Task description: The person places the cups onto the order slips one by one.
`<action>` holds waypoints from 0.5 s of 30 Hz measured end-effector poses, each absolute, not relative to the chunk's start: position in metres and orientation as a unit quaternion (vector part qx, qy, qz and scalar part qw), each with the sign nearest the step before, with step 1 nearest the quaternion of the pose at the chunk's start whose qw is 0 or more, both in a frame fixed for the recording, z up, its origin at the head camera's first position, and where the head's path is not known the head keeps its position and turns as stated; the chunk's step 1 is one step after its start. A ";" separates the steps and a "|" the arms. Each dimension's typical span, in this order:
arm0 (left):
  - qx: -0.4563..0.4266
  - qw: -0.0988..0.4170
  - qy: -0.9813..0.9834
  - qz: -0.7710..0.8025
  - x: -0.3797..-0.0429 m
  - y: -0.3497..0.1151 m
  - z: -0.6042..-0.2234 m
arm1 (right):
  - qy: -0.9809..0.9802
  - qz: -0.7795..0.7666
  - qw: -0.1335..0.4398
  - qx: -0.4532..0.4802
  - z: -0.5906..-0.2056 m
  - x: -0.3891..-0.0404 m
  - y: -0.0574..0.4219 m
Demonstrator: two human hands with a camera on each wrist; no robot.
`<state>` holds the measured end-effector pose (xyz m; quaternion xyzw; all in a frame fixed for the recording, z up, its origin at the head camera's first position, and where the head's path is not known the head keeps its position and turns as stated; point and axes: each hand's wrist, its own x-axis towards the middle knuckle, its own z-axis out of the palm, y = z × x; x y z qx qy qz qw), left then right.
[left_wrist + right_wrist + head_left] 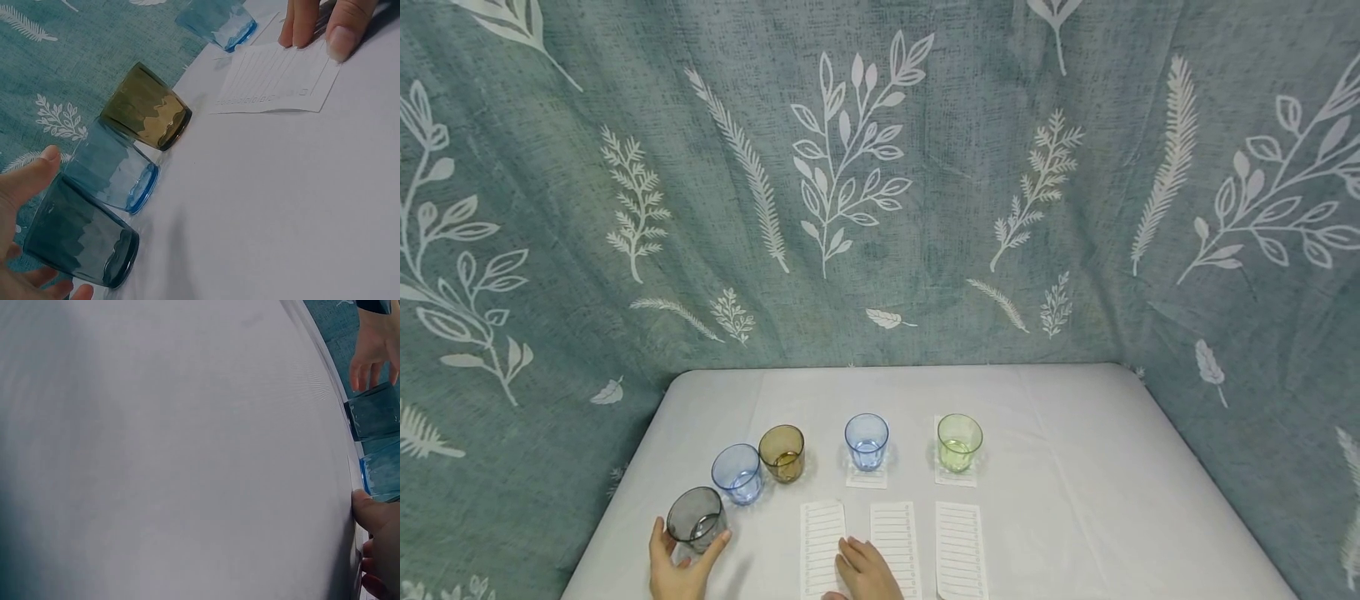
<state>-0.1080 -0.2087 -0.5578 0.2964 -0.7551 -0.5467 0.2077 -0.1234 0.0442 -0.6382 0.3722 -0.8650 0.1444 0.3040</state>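
In the head view my left hand [683, 571] is spread around a grey glass tumbler [698, 525] at the front left, its thumb and fingers on opposite sides. The thumb lies close to the rim in the left wrist view; whether it touches cannot be told. My right hand [868, 571] rests with its fingertips on the right edge of a lined paper slip [822, 542]. Beside the grey tumbler stand a blue tumbler [737, 477] and an amber tumbler [147, 106], all upright.
Another blue tumbler [867, 443] and a green tumbler [959, 443] stand farther back on paper slips. Two more lined slips, a middle one [895, 533] and a right one [960, 546], lie on the white table [1097, 500]. Patterned green cloth [947, 208] hangs behind.
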 end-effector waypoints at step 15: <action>0.298 0.214 -0.754 -0.546 -0.108 -0.211 -0.559 | -0.879 0.181 0.226 0.380 -0.622 -0.121 0.043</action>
